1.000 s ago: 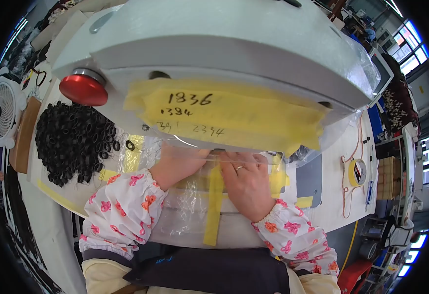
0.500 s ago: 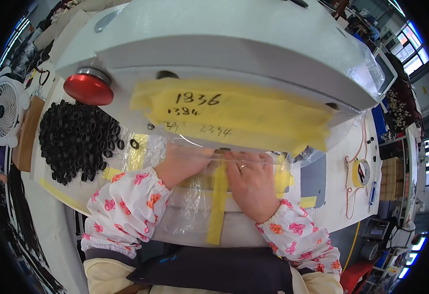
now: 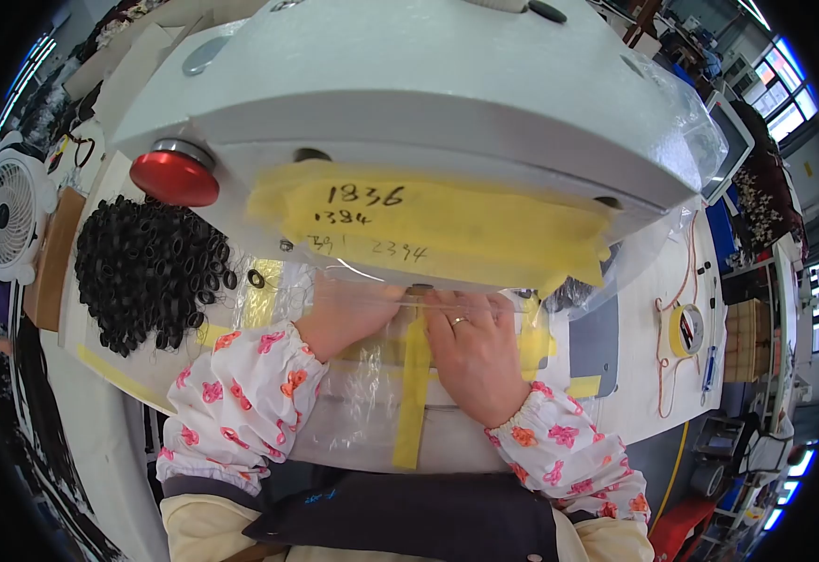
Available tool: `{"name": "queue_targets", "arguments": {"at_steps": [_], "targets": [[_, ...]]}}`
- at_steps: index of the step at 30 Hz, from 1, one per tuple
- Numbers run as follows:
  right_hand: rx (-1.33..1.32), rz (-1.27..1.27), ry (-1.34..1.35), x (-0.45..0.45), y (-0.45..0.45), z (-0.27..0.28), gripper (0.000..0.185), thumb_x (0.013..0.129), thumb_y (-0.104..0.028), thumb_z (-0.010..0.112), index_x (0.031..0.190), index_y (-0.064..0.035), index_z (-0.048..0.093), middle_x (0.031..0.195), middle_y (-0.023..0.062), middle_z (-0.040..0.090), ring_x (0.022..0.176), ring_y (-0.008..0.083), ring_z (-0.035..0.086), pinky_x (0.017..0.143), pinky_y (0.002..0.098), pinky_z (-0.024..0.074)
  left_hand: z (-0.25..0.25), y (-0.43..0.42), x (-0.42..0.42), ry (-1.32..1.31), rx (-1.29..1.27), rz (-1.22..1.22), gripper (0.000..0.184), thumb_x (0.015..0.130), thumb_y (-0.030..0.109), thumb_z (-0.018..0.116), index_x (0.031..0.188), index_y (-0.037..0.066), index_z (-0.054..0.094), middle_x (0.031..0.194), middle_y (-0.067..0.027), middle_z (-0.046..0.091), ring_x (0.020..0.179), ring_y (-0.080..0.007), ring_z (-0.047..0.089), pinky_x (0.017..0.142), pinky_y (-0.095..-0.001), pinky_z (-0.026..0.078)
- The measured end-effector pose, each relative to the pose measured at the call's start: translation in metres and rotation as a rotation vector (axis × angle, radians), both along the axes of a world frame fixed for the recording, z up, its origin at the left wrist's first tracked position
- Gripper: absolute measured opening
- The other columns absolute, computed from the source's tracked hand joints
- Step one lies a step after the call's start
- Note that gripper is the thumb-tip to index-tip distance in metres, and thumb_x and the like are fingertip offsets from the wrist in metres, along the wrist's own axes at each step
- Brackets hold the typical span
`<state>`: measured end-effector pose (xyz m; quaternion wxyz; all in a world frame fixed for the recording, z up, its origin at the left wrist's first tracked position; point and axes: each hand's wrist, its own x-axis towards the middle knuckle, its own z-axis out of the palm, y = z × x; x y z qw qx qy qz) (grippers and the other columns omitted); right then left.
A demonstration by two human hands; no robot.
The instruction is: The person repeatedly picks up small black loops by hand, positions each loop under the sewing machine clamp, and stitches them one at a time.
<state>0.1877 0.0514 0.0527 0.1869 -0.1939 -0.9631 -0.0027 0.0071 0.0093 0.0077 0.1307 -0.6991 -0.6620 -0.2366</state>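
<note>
My left hand (image 3: 353, 309) is under the front of a white machine head (image 3: 409, 70), with its fingers closed and their tips partly hidden by a clear shield (image 3: 362, 274). Close beside it, my right hand (image 3: 473, 351), wearing a ring, has its fingers bent and drawn together. The fingertips of both hands meet near a small dark spot at the machine's working point. What they pinch is too small and too covered to name. Beneath the hands lies a work surface covered in clear plastic, with a strip of yellow tape (image 3: 413, 403) running toward me.
A heap of black fabric loops (image 3: 147, 272) lies on the left, with one loose loop (image 3: 257, 278) near my left hand. A red push button (image 3: 174, 178) juts from the machine. On the right are a tape roll (image 3: 686, 330), an orange cord (image 3: 660, 361) and a fan (image 3: 8, 215) stands far left.
My view has shifted slightly, so the machine head appears a little lower and further left. Both hands stay at the working point, with the right fingers drawn slightly closer together.
</note>
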Motion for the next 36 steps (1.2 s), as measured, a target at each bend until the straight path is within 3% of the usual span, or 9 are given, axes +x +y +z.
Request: {"name": "queue_targets", "arguments": {"at_steps": [3,5,8,11,15,19,25,30,36], "targets": [[0.035,0.000,0.019,-0.001,0.001,-0.004,0.032,0.074,-0.009,0.056,0.104,0.0013,0.059,0.106,0.0127,0.059,0.106,0.0256,0.050,0.085,0.0415,0.0361,0.011,0.002,0.004,0.006,-0.014,0.066,0.016,0.080,0.019,0.057,0.089,0.011,0.067,0.079,-0.0047,0.065,0.073,-0.0251,0.063,0.059,-0.0386,0.047],[0.045,0.006,0.030,0.000,0.000,-0.010,0.030,0.074,-0.009,0.056,0.102,0.0007,0.059,0.106,0.0120,0.060,0.103,0.0251,0.051,0.085,0.0411,0.0363,0.018,0.003,0.006,-0.433,-0.073,0.092,0.018,0.076,0.024,0.063,0.085,0.009,0.068,0.074,-0.0048,0.065,0.066,-0.0237,0.062,0.055,-0.0358,0.047],[0.051,0.050,0.192,-0.003,0.012,-0.015,0.013,0.074,-0.010,0.058,0.086,-0.0040,0.059,0.100,0.0080,0.061,0.088,0.0221,0.055,0.082,0.0396,0.0372,0.023,0.000,0.008,-0.546,-0.095,0.092,0.022,0.073,0.029,0.067,0.082,0.009,0.067,0.069,-0.0055,0.064,0.061,-0.0226,0.062,0.055,-0.0338,0.048],[-0.038,0.068,0.337,-0.009,0.020,-0.013,0.010,0.075,-0.008,0.060,0.085,-0.0054,0.058,0.093,0.0075,0.059,0.085,0.0236,0.056,0.078,0.0382,0.0387,0.032,-0.005,0.010,-0.507,-0.232,0.117,0.025,0.076,0.031,0.067,0.080,0.006,0.067,0.064,-0.0062,0.063,0.056,-0.0180,0.060,0.054,-0.0302,0.046],[-0.162,0.041,0.381,-0.016,0.029,-0.019,0.010,0.076,-0.006,0.061,0.085,-0.0059,0.057,0.087,0.0077,0.056,0.083,0.0260,0.056,0.074,0.0379,0.0405,0.030,-0.016,0.010,-0.388,-0.077,-0.031,0.016,0.078,0.021,0.065,0.078,0.005,0.061,0.066,-0.0084,0.061,0.061,-0.0263,0.059,0.055,-0.0349,0.044],[-0.066,0.066,0.411,-0.020,0.034,-0.026,0.011,0.076,-0.004,0.061,0.085,-0.0061,0.056,0.084,0.0090,0.056,0.077,0.0287,0.056,0.067,0.0382,0.0427,0.024,-0.039,0.017,-0.305,0.073,-0.026,0.012,0.081,0.017,0.058,0.076,0.006,0.056,0.066,-0.0098,0.060,0.066,-0.0294,0.059,0.060,-0.0408,0.043],[-0.129,0.038,0.378,-0.024,0.039,-0.027,0.012,0.075,0.000,0.057,0.087,-0.0036,0.056,0.082,0.0114,0.059,0.072,0.0299,0.060,0.062,0.0381,0.0476,0.008,-0.041,0.016,-0.367,0.179,0.007,0.010,0.084,0.014,0.054,0.089,0.008,0.060,0.080,-0.0102,0.060,0.078,-0.0315,0.057,0.069,-0.0416,0.044],[-0.156,-0.037,0.310,-0.024,0.039,-0.030,0.015,0.079,-0.006,0.059,0.094,-0.0037,0.058,0.083,0.0117,0.063,0.069,0.0253,0.063,0.063,0.0344,0.0493,0.000,-0.055,0.017,-0.341,0.224,0.008,0.010,0.080,0.010,0.055,0.087,0.008,0.062,0.084,-0.0086,0.061,0.083,-0.0290,0.056,0.075,-0.0383,0.044],[-0.095,-0.033,0.281,-0.025,0.043,-0.029,0.016,0.077,-0.009,0.063,0.091,-0.0029,0.057,0.080,0.0150,0.062,0.069,0.0297,0.062,0.062,0.0375,0.0477,0.001,-0.059,0.026,-0.251,0.284,0.042,0.013,0.075,0.006,0.056,0.085,0.007,0.063,0.087,-0.0074,0.059,0.086,-0.0263,0.054,0.079,-0.0353,0.043]]}}
